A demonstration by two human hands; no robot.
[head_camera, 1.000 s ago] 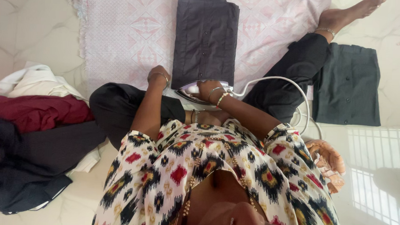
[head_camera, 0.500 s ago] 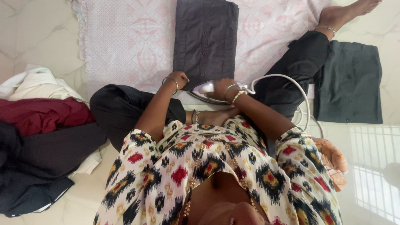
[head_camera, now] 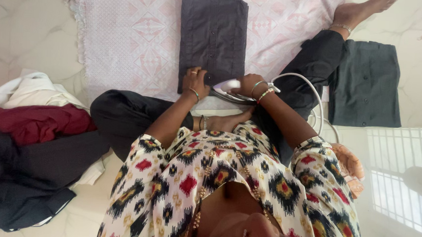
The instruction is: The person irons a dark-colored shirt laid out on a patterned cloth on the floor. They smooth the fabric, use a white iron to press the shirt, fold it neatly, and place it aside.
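- Here, the person sits on the floor with a folded dark grey shirt (head_camera: 213,37) laid on a pale pink patterned cloth (head_camera: 133,32) at their twelve o'clock.
- The left hand (head_camera: 197,80) lies flat, fingers spread, pressing the shirt's near left corner.
- The right hand (head_camera: 249,84) is wrapped shut around the handle of an electric iron (head_camera: 229,89), whose soleplate sits at the shirt's near edge; its white cord (head_camera: 313,97) loops off toward three o'clock.
- By my judgement the pressing of this shirt is only at its near hem, with the far part yet to be covered.
- One folded dark green garment (head_camera: 367,83) lies at two o'clock, seemingly finished.
- A heap of white, maroon and black clothes (head_camera: 31,147) waits at nine o'clock, apparently unironed.
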